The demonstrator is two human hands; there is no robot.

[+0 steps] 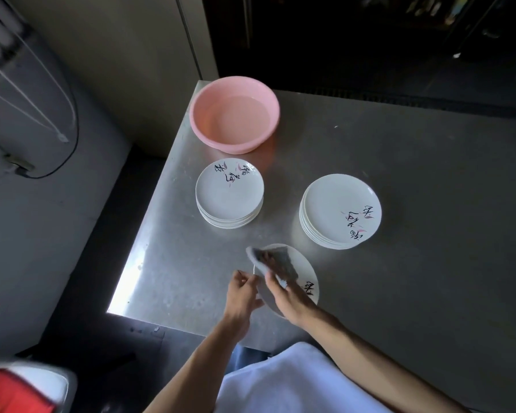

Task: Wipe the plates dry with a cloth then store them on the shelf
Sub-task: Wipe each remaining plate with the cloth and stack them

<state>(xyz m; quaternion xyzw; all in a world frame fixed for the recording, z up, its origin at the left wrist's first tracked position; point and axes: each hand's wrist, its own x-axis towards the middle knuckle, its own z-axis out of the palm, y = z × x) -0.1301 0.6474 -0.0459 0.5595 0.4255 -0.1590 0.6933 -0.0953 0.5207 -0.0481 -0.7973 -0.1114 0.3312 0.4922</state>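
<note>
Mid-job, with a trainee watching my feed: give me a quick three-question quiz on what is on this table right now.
1. True or false: the pink basin has a plate inside it.
2. Multiple choice: besides the plate being wiped, how many plate stacks stand on the metal table? A) one B) two C) three
3. Fill in: the right hand holds a grey ____ against the plate while the left hand grips its edge.

Key: 1 false. 2 B: the stack near the basin and the stack to the right. 3 cloth.
</note>
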